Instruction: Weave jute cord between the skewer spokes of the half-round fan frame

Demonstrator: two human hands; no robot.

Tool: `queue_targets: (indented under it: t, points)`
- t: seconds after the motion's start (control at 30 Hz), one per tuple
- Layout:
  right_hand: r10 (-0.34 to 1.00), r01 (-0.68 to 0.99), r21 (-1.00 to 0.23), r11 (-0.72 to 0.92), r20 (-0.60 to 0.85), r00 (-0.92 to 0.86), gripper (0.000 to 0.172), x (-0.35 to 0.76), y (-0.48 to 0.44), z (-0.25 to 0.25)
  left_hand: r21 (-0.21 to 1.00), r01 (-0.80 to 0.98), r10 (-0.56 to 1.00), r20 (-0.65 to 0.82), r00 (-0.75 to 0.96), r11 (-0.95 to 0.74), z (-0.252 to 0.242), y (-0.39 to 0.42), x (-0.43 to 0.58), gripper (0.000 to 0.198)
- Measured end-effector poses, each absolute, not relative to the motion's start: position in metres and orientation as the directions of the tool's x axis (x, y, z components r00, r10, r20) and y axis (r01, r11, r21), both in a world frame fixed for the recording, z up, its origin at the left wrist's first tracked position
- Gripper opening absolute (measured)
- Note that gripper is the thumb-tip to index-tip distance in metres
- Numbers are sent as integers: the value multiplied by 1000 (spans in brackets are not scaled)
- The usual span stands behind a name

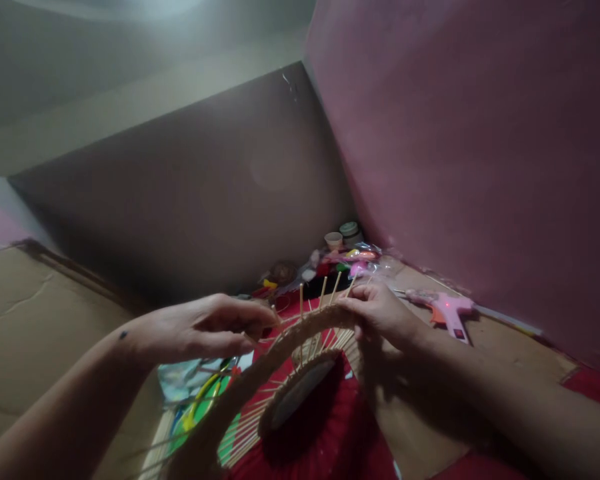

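In the lower centre of the frame, a curved brown band with a rough, fibrous look [287, 341] arches above a grey-centred oval piece with a brown rim [305, 393]. Thin, pale wooden sticks [301, 300] project along the band. The right hand [380, 310] pinches its upper end between thumb and fingers, apparently to keep it raised and steady. The left hand [195, 327] bends its fingers toward the thumb beside the band; whether it grips a stick, one cannot tell. Red cloth [350, 427] lies beneath, perhaps as a work cover. A pink glue gun with an orange trigger [450, 307] rests at centre right, seemingly within reach. Beyond the hands stand a small pale cup [333, 241] and a grey-green lidded jar [350, 232], contents indistinct; clear plastic packaging [365, 255] shows orange and pink items.
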State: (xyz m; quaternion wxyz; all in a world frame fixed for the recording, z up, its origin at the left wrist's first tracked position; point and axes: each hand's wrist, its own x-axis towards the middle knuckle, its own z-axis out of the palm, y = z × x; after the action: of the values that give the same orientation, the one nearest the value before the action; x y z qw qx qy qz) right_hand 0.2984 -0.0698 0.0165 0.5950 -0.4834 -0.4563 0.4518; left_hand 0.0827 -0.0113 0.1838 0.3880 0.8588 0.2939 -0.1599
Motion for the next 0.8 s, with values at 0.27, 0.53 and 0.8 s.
queue_targets:
  t: [0.27,0.53,0.8]
  points:
    - [977,-46,-991,124,114,180,19,299,-69,21,515,616,447,-425,787,-596,181,-15,84,32]
    - [871,150,-960,237,278,405,27,296,-77,19,390,544,395,-401,827,-743,185,-15,98,33]
    - [597,549,-579,603,784,170,21,259,-98,39,391,554,413,-389,823,-735,183,-13,95,33]
